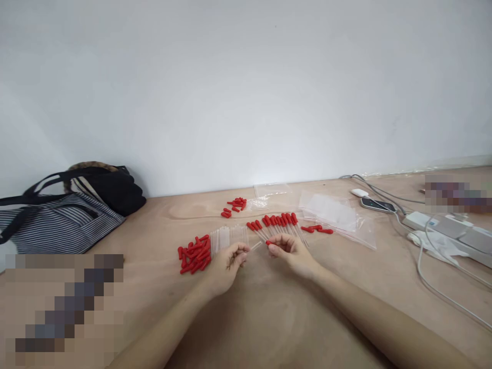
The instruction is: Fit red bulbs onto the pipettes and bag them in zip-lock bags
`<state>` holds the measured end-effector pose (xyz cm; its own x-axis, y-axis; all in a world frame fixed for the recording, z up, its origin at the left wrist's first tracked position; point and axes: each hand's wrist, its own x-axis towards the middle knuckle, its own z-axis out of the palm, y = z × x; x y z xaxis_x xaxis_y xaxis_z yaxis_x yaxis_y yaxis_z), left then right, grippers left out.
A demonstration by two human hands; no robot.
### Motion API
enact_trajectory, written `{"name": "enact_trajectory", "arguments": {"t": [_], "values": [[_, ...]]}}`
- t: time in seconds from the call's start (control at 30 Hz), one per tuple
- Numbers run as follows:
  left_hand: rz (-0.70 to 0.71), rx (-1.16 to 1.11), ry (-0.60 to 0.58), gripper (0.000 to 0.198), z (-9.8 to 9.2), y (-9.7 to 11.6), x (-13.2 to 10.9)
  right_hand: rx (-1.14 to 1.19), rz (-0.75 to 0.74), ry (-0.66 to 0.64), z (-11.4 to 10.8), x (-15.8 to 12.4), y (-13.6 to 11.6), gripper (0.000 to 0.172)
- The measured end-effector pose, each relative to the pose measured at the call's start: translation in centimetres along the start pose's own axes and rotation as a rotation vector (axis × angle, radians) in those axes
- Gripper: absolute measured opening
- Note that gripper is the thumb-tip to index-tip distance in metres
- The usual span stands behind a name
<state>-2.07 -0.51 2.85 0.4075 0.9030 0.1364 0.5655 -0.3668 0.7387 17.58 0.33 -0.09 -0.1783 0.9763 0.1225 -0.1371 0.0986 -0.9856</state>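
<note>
Between the fingers of my left hand (229, 262) is a thin clear glass dropper tube (255, 246), its bare end pointing right. My right hand (294, 252) pinches a red rubber dropper bulb (269, 243) just beyond that end; a small gap shows between the two. Beside my left hand lie a pile of loose red bulbs (195, 253) and a row of bare glass tubes (220, 237). Behind my right hand, several droppers (283, 220) with red bulbs fitted lie side by side, their lower ends partly hidden by the hand.
Farther back are more red bulbs (237, 204) and tubes (257, 204). Clear plastic bags (334, 212) lie at right, near three loose red bulbs (316, 228). Beyond are a phone-like device (377, 204), cables and a power strip (417, 220). A striped bag (69, 223) stands left.
</note>
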Motion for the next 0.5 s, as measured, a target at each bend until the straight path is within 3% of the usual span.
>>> {"name": "enact_trajectory", "arguments": {"t": [0.2, 0.5], "values": [[0.034, 0.041, 0.081, 0.022, 0.8, -0.8, -0.6, 0.040, 0.022, -0.059, 0.4, -0.8, -0.1, 0.028], [0.184, 0.244, 0.119, 0.024, 0.5, 0.4, -0.8, 0.084, -0.005, -0.107, 0.7, -1.2, -0.3, 0.028]]}}
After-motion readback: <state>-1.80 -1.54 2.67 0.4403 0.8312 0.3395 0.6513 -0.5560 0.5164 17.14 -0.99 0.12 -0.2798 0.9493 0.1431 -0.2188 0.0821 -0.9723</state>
